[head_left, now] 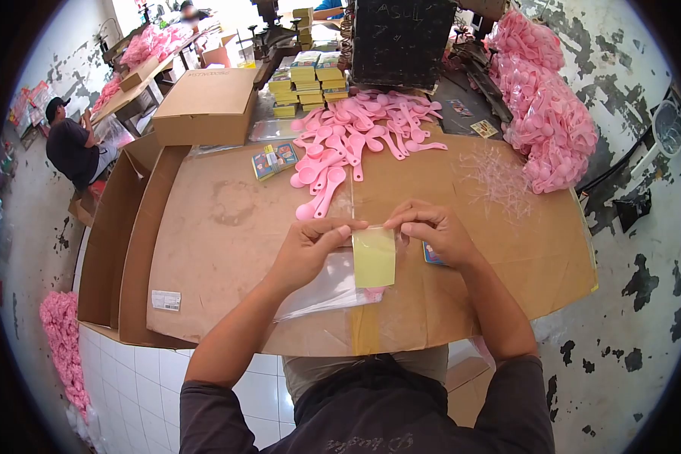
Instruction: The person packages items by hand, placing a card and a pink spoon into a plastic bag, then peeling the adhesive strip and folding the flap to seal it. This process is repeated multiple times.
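Note:
Between my hands hangs a clear plastic bag with a yellow card (374, 259) inside it. My left hand (314, 240) is closed, thumb and finger pinching the bag's top left corner. On the opposite corner my right hand (433, 231) pinches the same top edge. Just below the card a bit of pink (374, 293) shows; I cannot make out what it belongs to. Flat clear plastic bags (318, 286) lie on the cardboard under my left hand. A colourful printed card (433, 254) is partly hidden by my right hand.
Beyond my hands lies a heap of pink measuring spoons (348, 140). Left of it is a stack of printed cards (274, 160); more card stacks (305, 76) stand behind. Cardboard boxes (204, 102) flank the left, bagged pink spoons (548, 113) the right. A person (74, 144) sits far left.

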